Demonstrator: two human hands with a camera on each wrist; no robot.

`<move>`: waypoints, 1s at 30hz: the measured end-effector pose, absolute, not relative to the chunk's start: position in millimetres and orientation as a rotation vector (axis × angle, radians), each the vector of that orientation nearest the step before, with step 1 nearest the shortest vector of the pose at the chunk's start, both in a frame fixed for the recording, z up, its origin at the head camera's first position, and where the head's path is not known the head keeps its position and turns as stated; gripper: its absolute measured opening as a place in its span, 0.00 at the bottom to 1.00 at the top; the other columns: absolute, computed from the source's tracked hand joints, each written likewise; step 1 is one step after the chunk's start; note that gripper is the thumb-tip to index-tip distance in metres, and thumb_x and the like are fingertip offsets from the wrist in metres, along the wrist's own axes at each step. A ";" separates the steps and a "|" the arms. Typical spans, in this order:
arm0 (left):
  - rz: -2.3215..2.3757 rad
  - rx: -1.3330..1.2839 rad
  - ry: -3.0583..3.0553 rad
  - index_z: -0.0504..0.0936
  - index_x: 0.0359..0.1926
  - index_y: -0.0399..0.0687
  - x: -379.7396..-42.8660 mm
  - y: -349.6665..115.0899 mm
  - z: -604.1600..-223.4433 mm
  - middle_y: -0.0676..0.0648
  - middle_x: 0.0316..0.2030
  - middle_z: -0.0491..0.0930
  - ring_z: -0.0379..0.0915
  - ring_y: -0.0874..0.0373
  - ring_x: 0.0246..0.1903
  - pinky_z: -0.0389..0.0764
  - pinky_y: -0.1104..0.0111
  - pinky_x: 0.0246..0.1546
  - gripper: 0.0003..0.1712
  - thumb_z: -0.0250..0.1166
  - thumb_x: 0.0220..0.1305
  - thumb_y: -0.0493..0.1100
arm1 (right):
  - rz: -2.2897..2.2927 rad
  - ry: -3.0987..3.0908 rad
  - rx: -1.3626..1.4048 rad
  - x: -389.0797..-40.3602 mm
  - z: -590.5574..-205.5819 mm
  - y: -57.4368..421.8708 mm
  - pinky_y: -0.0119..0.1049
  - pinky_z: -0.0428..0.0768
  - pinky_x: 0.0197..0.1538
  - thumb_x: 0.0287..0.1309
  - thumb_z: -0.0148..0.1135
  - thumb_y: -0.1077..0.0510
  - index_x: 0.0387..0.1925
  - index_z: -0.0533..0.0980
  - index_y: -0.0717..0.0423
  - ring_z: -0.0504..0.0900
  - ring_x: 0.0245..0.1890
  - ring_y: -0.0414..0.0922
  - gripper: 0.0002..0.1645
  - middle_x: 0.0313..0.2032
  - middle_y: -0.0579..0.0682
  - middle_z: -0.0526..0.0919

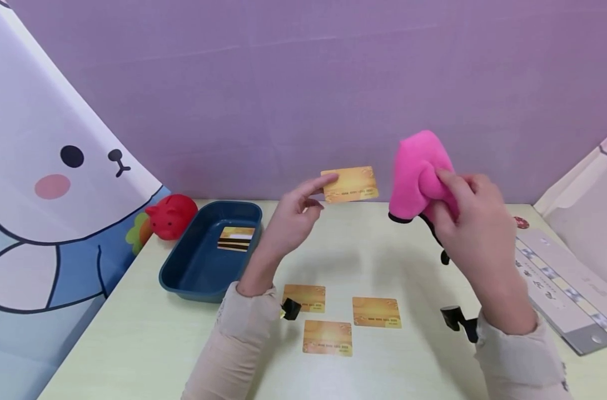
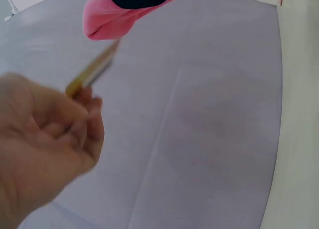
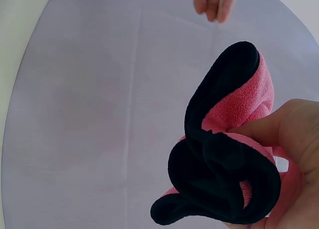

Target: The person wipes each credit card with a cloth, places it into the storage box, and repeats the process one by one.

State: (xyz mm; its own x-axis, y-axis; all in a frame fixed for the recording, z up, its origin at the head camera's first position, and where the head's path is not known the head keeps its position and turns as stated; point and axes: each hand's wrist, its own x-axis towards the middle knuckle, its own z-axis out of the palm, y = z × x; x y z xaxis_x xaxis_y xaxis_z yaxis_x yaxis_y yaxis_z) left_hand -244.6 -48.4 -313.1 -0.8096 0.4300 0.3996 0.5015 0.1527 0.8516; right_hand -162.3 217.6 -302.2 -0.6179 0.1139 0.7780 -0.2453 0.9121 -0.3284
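Note:
My left hand (image 1: 292, 222) pinches a gold bank card (image 1: 354, 186) near one corner, raised above the table in front of the purple backdrop. In the left wrist view that card (image 2: 92, 72) appears nearly edge-on and blurred. Over to the right, my right hand (image 1: 476, 236) grips a bunched pink fleece cloth (image 1: 416, 180) with black edging, thumb and fingers pressed into its folds. From the right wrist, the black trim (image 3: 219, 171) shows curled into loops. A gap separates card and cloth in the head view.
Three gold cards (image 1: 327, 338) lie face up on the table (image 1: 383, 372). A dark blue tray (image 1: 198, 278) at left contains several stacked cards (image 1: 235, 239). Beside it sits a red piggy bank (image 1: 175, 216). At right are a grey-white box (image 1: 566, 289) and a round chip (image 1: 521, 223).

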 end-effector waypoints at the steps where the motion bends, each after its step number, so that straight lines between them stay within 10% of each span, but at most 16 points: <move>1: -1.724 -0.925 -2.345 0.74 0.68 0.48 -245.1 -47.8 -313.5 0.49 0.67 0.73 0.75 0.54 0.56 0.76 0.65 0.50 0.28 0.52 0.70 0.28 | 0.512 -2.175 0.087 -161.7 -301.5 218.3 0.62 0.71 0.34 0.60 0.59 0.61 0.58 0.80 0.56 0.76 0.45 0.63 0.23 0.44 0.66 0.79; 10: -1.600 -0.676 -2.369 0.86 0.49 0.43 -247.4 -43.5 -317.5 0.44 0.32 0.78 0.72 0.52 0.32 0.72 0.68 0.31 0.12 0.63 0.71 0.42 | 0.523 -2.146 0.062 -157.0 -295.6 221.0 0.64 0.71 0.34 0.61 0.58 0.60 0.58 0.80 0.56 0.76 0.44 0.64 0.23 0.43 0.66 0.79; 20: -1.741 -0.661 -2.351 0.84 0.44 0.41 -246.6 -42.5 -317.1 0.43 0.36 0.80 0.73 0.52 0.34 0.73 0.67 0.36 0.12 0.62 0.72 0.45 | 0.534 -2.140 0.075 -155.6 -293.8 220.9 0.63 0.71 0.36 0.61 0.58 0.60 0.58 0.80 0.57 0.76 0.45 0.64 0.23 0.43 0.67 0.79; 30: -1.888 -0.729 -2.188 0.76 0.63 0.49 -244.8 -31.8 -320.4 0.36 0.37 0.85 0.64 0.59 0.23 0.64 0.70 0.27 0.22 0.64 0.69 0.37 | 0.487 -2.112 0.224 -154.0 -296.3 201.2 0.61 0.74 0.32 0.57 0.67 0.60 0.56 0.82 0.56 0.77 0.43 0.63 0.23 0.43 0.67 0.80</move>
